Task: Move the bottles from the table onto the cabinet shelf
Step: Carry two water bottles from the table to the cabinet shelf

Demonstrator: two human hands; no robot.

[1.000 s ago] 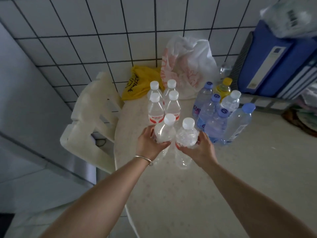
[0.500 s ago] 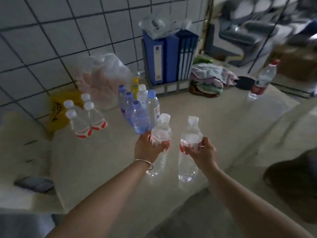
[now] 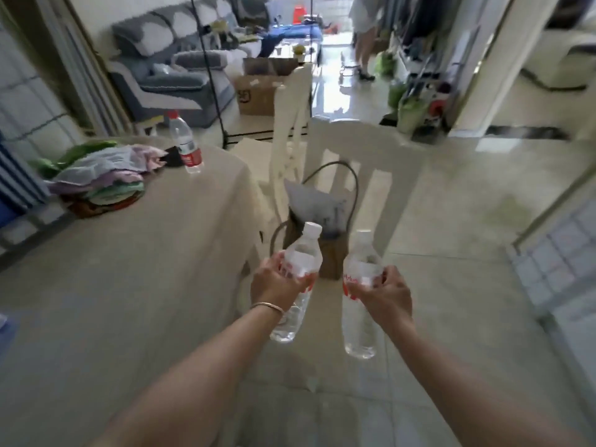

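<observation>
One bottle (image 3: 298, 279) is held by the left hand (image 3: 274, 283) and another bottle (image 3: 361, 291) by the right hand (image 3: 382, 295), both standing nearly upright, just past the table (image 3: 129, 285) edge; no cabinet is seen.

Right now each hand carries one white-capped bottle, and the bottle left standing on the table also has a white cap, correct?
Not quite. The head view shows the left hand and right hand each gripping one white-capped bottle, but the bottle on the table has a red cap.
</observation>
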